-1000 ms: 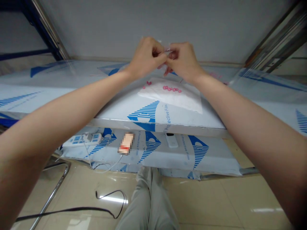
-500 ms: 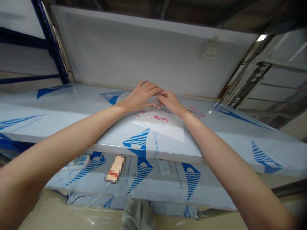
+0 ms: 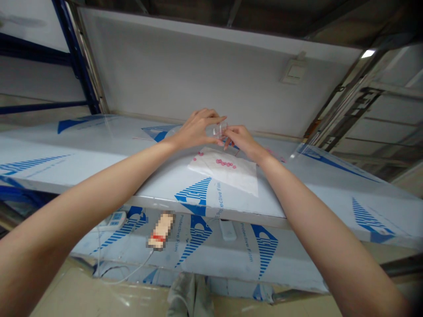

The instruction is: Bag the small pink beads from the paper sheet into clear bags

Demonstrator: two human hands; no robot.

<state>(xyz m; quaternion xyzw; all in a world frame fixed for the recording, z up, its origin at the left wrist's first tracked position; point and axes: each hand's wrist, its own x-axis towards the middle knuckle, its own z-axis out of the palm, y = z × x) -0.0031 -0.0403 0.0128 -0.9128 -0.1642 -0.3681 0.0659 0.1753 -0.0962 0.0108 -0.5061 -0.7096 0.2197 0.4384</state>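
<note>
My left hand (image 3: 197, 127) and my right hand (image 3: 240, 138) meet above the far side of a white sheet (image 3: 228, 175) lying on the film-covered table (image 3: 99, 163). Both pinch a small clear plastic bag (image 3: 219, 130) held between them, fingers closed on it. Several small pink beads (image 3: 226, 164) lie in a row on the sheet just below my hands, with a few more pink beads (image 3: 199, 154) at its left edge.
Under the table edge a lower shelf (image 3: 264, 255) carries a white power strip (image 3: 112, 220), a blurred small object (image 3: 161, 230) and a white remote-like item (image 3: 228, 230). A grey wall panel (image 3: 198, 70) stands behind. Metal racking (image 3: 363, 101) rises at the right.
The view has tilted upward, so the floor dropped out of sight and the wall came in. My hands stayed together on the clear bag, lowering close to the sheet.
</note>
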